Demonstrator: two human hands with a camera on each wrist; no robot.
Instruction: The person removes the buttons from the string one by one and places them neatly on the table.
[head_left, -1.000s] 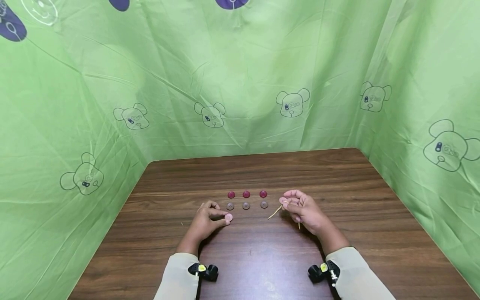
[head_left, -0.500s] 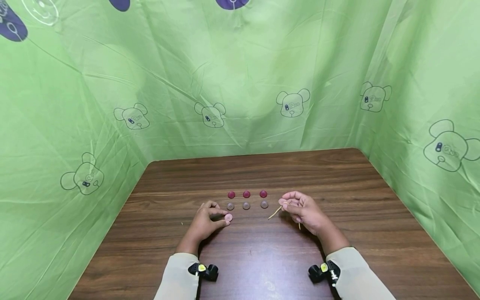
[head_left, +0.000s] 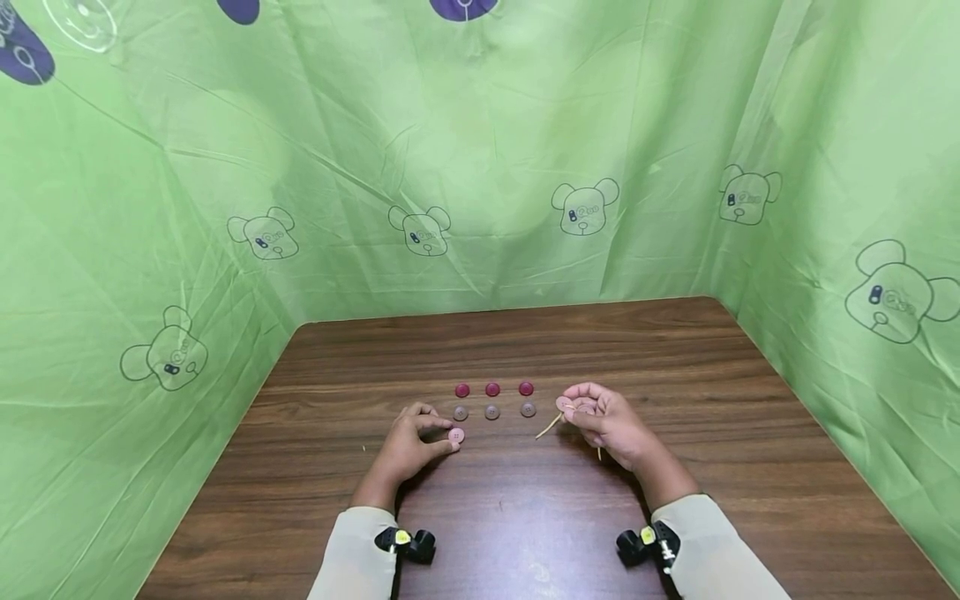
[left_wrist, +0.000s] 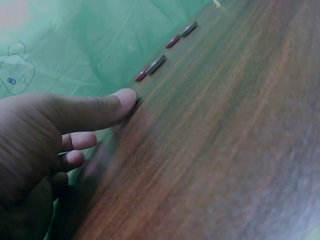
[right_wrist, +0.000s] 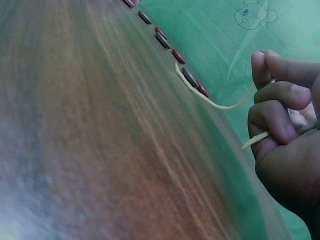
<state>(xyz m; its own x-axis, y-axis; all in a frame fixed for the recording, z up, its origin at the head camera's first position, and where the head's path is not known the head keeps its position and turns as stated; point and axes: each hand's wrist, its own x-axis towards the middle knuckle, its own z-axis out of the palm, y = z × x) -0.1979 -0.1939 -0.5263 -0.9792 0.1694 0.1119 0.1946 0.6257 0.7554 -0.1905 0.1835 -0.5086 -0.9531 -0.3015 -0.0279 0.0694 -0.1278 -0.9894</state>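
Note:
My left hand (head_left: 411, 442) pinches a pale pink button (head_left: 456, 435) by its edges, thumb and finger on either side, at the tabletop. In the left wrist view the thumb (left_wrist: 102, 110) covers most of that button. Raised on the right, my right hand (head_left: 611, 427) holds another pink button (head_left: 563, 403) between thumb and fingertips, along with a yellow string (head_left: 550, 426). One end of the string hangs toward the left; the other end (right_wrist: 255, 140) pokes out from the curled fingers in the right wrist view. Whether the string passes through the button is too small to tell.
Between the hands lie a row of dark red buttons (head_left: 492, 389) and, nearer me, a row of grey-brown buttons (head_left: 492, 412). They rest on a brown wooden table (head_left: 495, 500). A green printed curtain (head_left: 487, 150) encloses the back and sides.
Over the last second the right hand has dipped very slightly with its button and string. The left hand and the rows of buttons stay in place.

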